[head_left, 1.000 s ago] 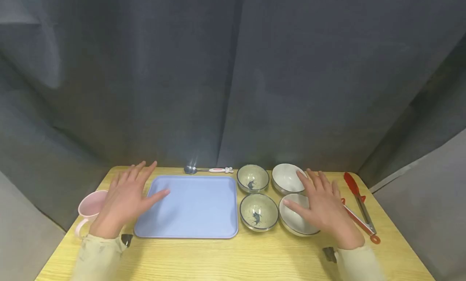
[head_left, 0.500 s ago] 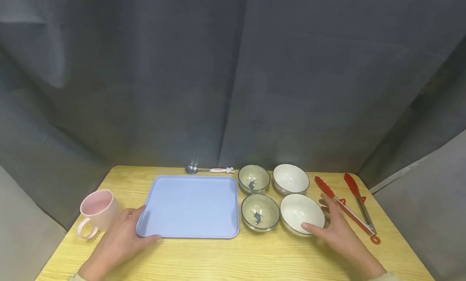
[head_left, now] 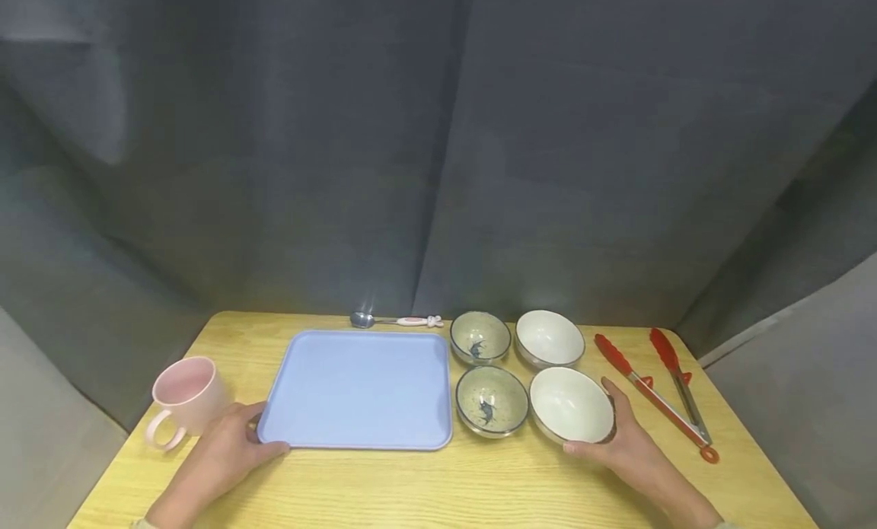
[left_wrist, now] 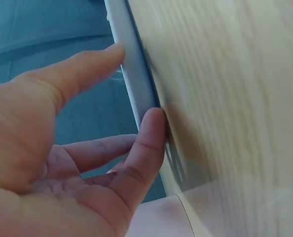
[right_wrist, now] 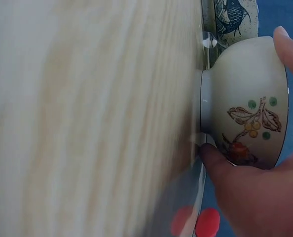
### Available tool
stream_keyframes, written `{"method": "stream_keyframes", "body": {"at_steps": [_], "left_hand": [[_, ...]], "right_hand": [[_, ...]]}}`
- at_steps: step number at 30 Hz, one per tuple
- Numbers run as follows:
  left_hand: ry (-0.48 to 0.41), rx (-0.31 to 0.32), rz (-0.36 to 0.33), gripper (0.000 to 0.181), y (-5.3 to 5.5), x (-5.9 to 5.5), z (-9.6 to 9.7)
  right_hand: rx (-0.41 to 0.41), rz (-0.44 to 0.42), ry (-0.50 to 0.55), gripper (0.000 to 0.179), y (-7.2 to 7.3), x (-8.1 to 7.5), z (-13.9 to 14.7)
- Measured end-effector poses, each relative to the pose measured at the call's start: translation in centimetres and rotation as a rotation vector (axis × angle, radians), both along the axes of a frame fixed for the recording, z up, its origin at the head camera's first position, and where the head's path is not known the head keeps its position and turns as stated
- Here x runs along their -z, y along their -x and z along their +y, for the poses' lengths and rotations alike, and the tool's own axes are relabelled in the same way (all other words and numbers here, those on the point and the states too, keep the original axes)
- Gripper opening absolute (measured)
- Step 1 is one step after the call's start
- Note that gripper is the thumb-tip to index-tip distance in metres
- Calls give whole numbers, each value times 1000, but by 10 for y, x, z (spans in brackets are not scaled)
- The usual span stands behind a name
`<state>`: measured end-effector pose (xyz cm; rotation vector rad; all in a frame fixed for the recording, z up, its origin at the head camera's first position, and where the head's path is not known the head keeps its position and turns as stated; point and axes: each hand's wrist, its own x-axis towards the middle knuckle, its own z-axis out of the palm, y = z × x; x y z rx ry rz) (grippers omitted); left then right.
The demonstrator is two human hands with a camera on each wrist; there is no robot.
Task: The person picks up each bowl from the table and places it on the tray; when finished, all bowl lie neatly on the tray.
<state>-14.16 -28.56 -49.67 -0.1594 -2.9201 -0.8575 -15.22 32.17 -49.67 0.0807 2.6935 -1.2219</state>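
Observation:
A light blue rectangular tray [head_left: 356, 392] lies flat on the table. My left hand [head_left: 229, 453] grips its near left corner; the left wrist view has the thumb against the tray's edge [left_wrist: 136, 74] and a bent finger low beside the tabletop. My right hand [head_left: 626, 445] holds the near white bowl [head_left: 572, 403] from its right side. In the right wrist view the thumb is at the rim of this white bowl [right_wrist: 255, 74], painted with leaves and fruit, and a finger is by its foot. The bowl stands upright. Some fingertips are hidden.
Left of the tray is a pink mug [head_left: 186, 396]. A spoon [head_left: 397, 321] lies behind it. Two greenish bowls [head_left: 492, 399] with dark blue motifs and another white bowl [head_left: 550, 337] adjoin the held one. Red-tipped tongs [head_left: 664, 399] lie spread at the right.
Both hands have come down from above the tray and bowls. The left has closed on the tray's corner, the right round the near white bowl. Tray and bowls stay in place.

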Motion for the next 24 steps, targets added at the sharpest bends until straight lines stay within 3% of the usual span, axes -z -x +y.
{"method": "stream_keyframes", "body": {"at_steps": [6, 16, 20, 24], "left_hand": [[-10, -5, -42, 68, 1, -3, 0], [-14, -15, -31, 70, 0, -4, -2], [-14, -4, -11, 62, 1, -2, -2], [-32, 2, -5, 58, 0, -1, -2]], "right_hand": [[-22, 2, 19, 141, -2, 0, 0], [5, 49, 28, 131, -1, -4, -6], [21, 28, -8, 130, -4, -15, -3], [7, 85, 7, 132, -4, -37, -12]]}}
